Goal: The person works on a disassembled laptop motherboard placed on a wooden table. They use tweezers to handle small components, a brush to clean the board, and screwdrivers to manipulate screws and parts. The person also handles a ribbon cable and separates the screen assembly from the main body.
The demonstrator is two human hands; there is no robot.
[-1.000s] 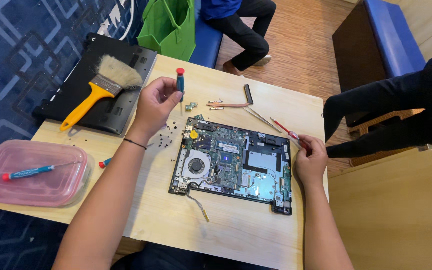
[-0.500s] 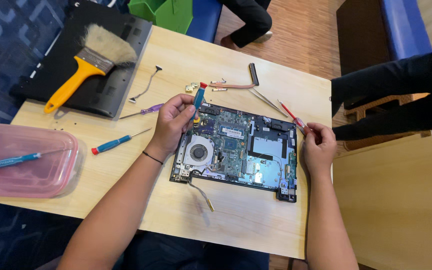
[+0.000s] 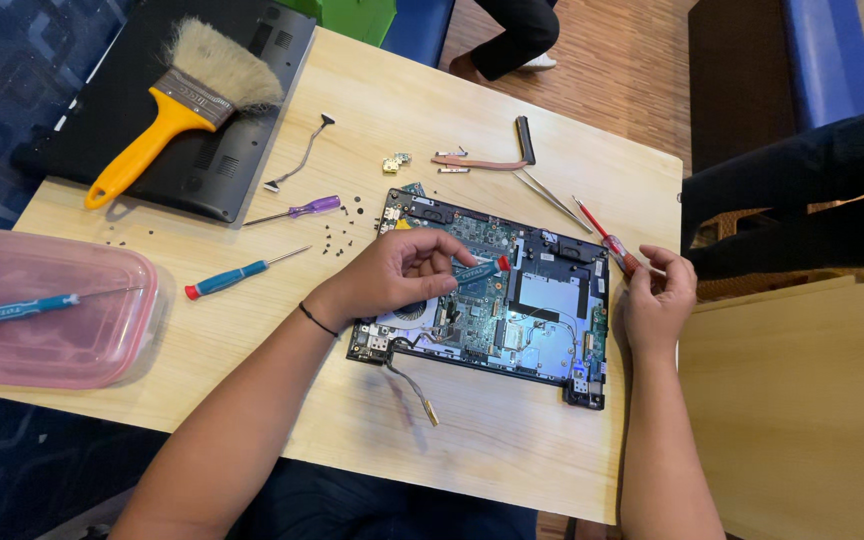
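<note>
Head view: we count one opened laptop base [image 3: 512, 300] near the table's [image 3: 492, 450] right edge. Our left hand [image 3: 402, 275] grips a blue screwdriver [image 3: 480, 270] over its circuit board; our right hand [image 3: 657, 300] is closed on a red screwdriver [image 3: 607, 235] at its right side. Three more screwdrivers lie leftward, one inside a pink box [image 3: 52, 320], plus one brush [image 3: 187, 95].

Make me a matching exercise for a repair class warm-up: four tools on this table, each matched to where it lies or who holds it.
Things:
1. paintbrush
2. purple screwdriver
3. red screwdriver
4. blue screwdriver with red cap

Places:
A. in the left hand, over the circuit board
B. at the right hand
C. on the black laptop cover
D. on bare table beside loose screws

Pairs: 1-C, 2-D, 3-B, 4-A
</note>
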